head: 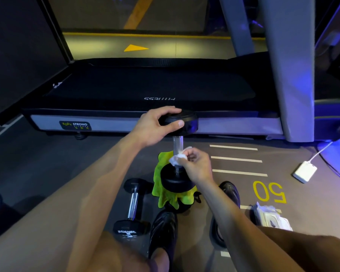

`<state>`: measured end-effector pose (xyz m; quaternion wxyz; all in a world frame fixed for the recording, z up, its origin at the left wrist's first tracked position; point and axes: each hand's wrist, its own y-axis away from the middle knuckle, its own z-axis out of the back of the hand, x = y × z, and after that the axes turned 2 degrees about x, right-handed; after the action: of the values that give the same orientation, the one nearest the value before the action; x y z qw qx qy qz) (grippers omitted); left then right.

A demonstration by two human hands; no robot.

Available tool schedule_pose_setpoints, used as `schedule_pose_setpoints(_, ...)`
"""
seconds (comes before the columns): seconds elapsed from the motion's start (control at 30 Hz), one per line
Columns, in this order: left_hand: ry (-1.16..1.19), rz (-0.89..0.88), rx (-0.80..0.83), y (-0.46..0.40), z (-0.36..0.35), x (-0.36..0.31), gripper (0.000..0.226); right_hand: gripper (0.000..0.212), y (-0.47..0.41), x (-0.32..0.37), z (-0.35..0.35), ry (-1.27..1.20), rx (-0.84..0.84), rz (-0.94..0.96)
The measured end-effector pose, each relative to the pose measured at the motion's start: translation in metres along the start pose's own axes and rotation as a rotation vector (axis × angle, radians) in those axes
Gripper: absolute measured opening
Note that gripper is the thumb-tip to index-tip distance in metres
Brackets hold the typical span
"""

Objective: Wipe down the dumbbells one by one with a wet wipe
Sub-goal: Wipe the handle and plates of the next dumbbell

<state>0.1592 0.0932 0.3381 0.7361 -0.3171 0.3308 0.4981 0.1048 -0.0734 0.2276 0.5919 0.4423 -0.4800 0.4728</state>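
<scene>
A black dumbbell (177, 143) with a chrome handle stands upright, its lower head resting on a lime-green cloth (161, 173). My left hand (155, 126) grips its top head from the left side. My right hand (196, 163) pinches a crumpled white wet wipe (177, 157) against the chrome handle just above the lower head. A second black dumbbell (133, 205) lies on the floor to the left of the cloth, untouched.
A treadmill deck (145, 89) runs across just beyond the dumbbell, with a grey upright (289, 75) at right. A wet-wipe pack (271, 216) lies on the floor at right, a white power adapter (305, 171) farther right. My two black shoes (163, 232) flank the cloth.
</scene>
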Motion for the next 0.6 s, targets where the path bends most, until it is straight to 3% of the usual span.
schedule_pose_setpoints(0.2,0.006,-0.007,0.005,0.002,0.001,0.0,0.044,0.008,-0.017,0.037,-0.013,-0.193,-0.175,0.067)
schedule_pose_setpoints(0.37,0.027,-0.014,0.022,0.001,0.0,-0.003,0.043,0.017,0.003,0.008,0.004,-0.177,-0.024,-0.015)
schedule_pose_setpoints(0.6,0.04,-0.022,0.01,0.004,0.003,-0.002,0.042,0.023,-0.009,0.022,-0.002,-0.142,-0.03,0.161)
